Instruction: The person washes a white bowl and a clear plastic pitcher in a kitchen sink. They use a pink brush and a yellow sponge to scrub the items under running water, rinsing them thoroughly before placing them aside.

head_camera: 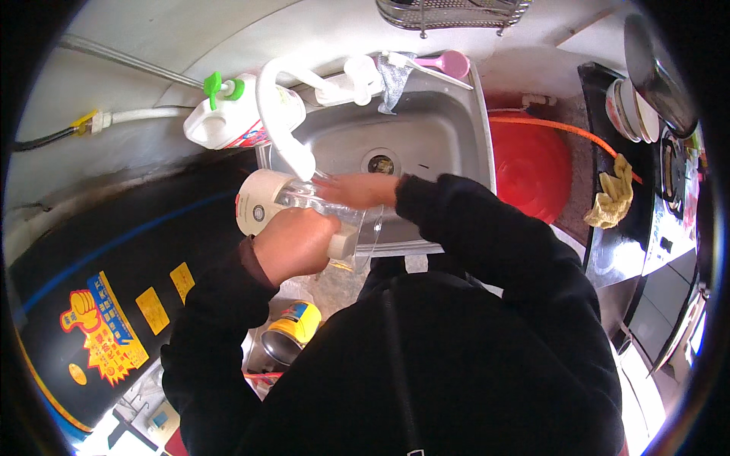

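A clear-walled jug with a cream base (261, 194) is tipped on its side over the front left of the stainless steel sink (425, 142). My left hand (297, 242) grips its cream handle (341, 242). My right hand (360, 190) lies against the clear wall, on the sink side; its fingertips are blurred, so their hold is unclear. Just above those fingers ends the white curved faucet spout (279, 128). Behind my right hand, the sink drain (381, 164) has some dark and yellowish scraps in it.
A white bottle with a green pump (245, 114) stands left of the faucet. Along the back rim lie a pink scoop (453, 64), a white-handled brush (428, 71) and a grey cloth (394, 82). A red tub (530, 171) stands right; a large black tank (131, 239) fills the left.
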Demonstrator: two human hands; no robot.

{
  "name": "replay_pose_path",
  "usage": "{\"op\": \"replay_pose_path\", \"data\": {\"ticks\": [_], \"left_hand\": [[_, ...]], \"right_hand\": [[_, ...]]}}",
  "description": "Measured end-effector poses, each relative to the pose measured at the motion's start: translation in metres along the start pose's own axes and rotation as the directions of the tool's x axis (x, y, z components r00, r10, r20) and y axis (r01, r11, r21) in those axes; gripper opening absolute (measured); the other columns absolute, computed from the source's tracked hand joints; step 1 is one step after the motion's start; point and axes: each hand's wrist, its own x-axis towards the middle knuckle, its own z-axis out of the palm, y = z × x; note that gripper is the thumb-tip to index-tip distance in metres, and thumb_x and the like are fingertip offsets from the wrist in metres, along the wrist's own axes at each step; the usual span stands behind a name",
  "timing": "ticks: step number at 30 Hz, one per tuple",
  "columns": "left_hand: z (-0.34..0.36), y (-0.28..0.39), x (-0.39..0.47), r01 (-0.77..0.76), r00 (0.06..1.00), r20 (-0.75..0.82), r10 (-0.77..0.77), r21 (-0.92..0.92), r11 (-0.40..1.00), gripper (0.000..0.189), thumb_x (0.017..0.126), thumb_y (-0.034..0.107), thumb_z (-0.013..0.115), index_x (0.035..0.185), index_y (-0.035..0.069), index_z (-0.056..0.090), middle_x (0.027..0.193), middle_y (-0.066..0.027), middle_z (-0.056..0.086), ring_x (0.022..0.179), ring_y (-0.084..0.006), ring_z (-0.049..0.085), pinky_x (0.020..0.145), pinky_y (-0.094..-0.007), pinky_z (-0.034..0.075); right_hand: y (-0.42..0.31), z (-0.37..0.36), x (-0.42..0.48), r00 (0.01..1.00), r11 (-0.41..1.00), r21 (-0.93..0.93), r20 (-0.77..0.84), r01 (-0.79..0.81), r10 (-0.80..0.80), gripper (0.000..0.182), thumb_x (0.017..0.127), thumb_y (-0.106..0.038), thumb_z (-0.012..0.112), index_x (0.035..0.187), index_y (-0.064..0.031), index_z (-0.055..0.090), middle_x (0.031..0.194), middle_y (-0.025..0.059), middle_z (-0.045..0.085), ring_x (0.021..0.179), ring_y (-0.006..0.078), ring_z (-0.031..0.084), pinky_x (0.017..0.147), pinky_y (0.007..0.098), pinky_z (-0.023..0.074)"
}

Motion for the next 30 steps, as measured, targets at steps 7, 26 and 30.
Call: {"op": "replay_pose_path", "data": {"ticks": [7,26,30], "left_hand": [[0.005,0.002,-0.001,-0.014,0.995,-0.102,0.006,-0.081,0.997,0.013,0.066,0.008,0.063,0.078,0.004,0.063,0.071,-0.0203,0.061,0.071,-0.0354,0.062,0.066,-0.042,0.05],[0.022,0.004,-0.001,0.243,0.922,-0.272,-0.275,-0.146,0.959,0.022,0.069,0.01,0.062,0.089,0.002,0.058,0.072,-0.0208,0.062,0.072,-0.0368,0.062,0.065,-0.0439,0.049],[0.016,-0.006,-0.005,0.227,0.927,-0.279,-0.249,-0.108,0.968,0.021,0.071,0.012,0.06,0.09,0.003,0.059,0.072,-0.021,0.062,0.07,-0.0371,0.062,0.064,-0.045,0.049]], "right_hand": [[-0.024,-0.003,-0.008,0.981,0.94,-0.279,-0.048,-0.195,0.189,0.033,0.088,-0.023,0.043,0.111,-0.0039,0.055,0.099,0.0179,0.061,0.086,0.0344,0.061,0.077,0.0481,0.0464],[-0.065,-0.01,-0.012,0.844,-0.052,0.996,0.089,-0.072,0.529,0.054,0.097,-0.037,0.03,0.123,0.0082,0.043,0.113,0.0178,0.055,0.099,0.028,0.054,0.09,0.0353,0.0418],[-0.075,0.006,-0.028,0.907,0.204,0.965,0.069,-0.167,0.416,0.057,0.097,-0.042,0.029,0.122,0.0058,0.047,0.111,0.0145,0.057,0.101,0.0259,0.054,0.088,0.0348,0.0428]]}}
